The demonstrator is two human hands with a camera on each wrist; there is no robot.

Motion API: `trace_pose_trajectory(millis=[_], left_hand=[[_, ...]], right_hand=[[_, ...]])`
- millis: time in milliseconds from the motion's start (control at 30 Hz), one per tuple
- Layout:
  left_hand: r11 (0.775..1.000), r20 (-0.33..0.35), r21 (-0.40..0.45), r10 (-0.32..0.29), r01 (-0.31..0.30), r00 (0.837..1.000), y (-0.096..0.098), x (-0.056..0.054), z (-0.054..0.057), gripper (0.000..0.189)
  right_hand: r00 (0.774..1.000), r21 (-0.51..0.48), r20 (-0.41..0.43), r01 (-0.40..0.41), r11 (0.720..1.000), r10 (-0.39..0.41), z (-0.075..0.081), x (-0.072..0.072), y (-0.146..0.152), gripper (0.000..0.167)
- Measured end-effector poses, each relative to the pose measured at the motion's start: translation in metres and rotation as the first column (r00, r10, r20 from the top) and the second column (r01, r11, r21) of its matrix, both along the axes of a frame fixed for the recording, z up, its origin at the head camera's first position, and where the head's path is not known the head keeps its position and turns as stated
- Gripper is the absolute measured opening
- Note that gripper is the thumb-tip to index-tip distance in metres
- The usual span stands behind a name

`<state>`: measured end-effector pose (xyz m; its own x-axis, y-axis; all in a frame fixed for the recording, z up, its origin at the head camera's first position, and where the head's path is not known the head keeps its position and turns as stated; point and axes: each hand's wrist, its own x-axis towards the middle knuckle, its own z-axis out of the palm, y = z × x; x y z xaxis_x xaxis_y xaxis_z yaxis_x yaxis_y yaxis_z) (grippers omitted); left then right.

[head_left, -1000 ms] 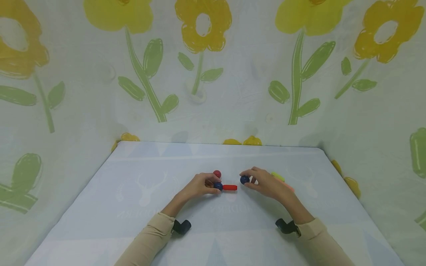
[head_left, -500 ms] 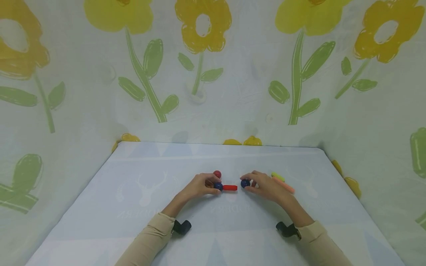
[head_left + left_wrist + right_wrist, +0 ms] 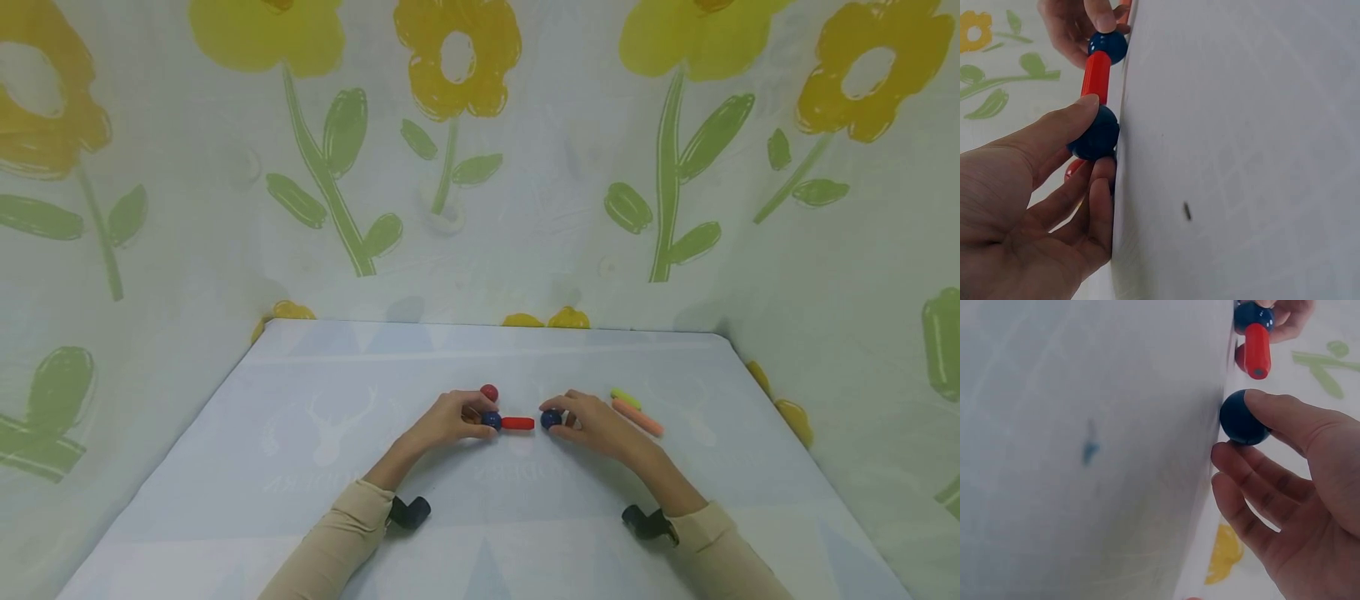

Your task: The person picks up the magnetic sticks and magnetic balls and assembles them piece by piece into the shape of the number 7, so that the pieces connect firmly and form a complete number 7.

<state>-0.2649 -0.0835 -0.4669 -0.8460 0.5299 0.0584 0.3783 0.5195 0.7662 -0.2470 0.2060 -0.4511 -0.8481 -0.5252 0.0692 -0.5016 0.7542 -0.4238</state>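
Note:
My left hand (image 3: 448, 419) pinches a dark blue ball (image 3: 491, 420) between thumb and fingers. From that ball a short red rod (image 3: 517, 423) points right, joined to it at one end. Facing the rod's free end, a second dark blue ball (image 3: 551, 419) is held by the thumb and fingertips of my right hand (image 3: 597, 427). A small gap separates this ball from the rod, plain in the right wrist view, where the rod (image 3: 1257, 353) shows its end face. Behind the left fingers lies a red ball (image 3: 490, 392), partly covered by them.
Just beyond my right hand, a yellow-green rod (image 3: 626, 398) and an orange rod (image 3: 638, 417) lie on the white table (image 3: 337, 358). Both forearms carry black wrist mounts (image 3: 411, 512). A flower-printed curtain (image 3: 517, 250) stands behind the table.
My right hand has brought its blue ball a little nearer to me, level with the red rod. More of the orange rod now shows. My left hand stays in place.

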Motion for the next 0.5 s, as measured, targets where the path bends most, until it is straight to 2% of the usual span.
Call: trace_pose_trajectory(millis=[500], left_hand=[[1.000,0.010,-0.001,0.006,-0.006,1.000,0.0003,-0.0006,-0.0010,0.031]], right_hand=[[1.000,0.011,0.022,0.003,1.000,-0.003,0.0023,0.0056,-0.0026,0.038]])
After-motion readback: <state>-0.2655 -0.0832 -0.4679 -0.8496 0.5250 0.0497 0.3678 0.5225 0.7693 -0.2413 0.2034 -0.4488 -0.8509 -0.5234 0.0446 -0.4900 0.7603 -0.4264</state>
